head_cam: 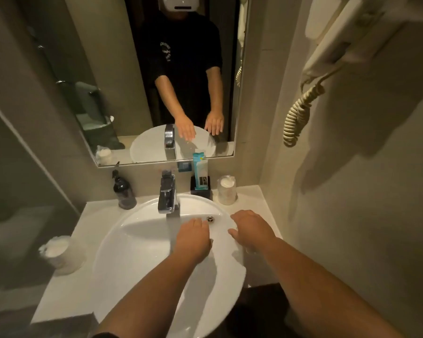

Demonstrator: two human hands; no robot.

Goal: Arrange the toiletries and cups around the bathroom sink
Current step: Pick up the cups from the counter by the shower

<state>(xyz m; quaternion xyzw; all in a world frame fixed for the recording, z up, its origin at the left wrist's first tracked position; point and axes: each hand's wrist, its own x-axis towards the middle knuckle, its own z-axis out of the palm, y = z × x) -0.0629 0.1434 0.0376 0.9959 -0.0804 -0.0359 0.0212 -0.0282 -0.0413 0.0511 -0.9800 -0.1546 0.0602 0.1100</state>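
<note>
Hands are hovering over the round white ceramic sink [137, 242]: the left hand [193, 237] and the right hand [250, 230] are both lying flat, fingers relaxed, gripping nothing, probably poised between moves. One plastic-wrapped cup [226, 190] is standing on the pale bench [66, 296] at the back right, another wrapped cup [61, 254] at the near left. A black holder [200, 189] is keeping a teal toiletry packet [200, 170] upright beside the chrome tap [167, 193]; a dark pump bottle [123, 191] is sitting back left.

A white sink [137, 242] sits in a beige table [61, 296]. Behind the sink stand a chrome tap [167, 193], a dark soap bottle [124, 192] and a teal packet [200, 167] in a black holder [202, 191].
</note>
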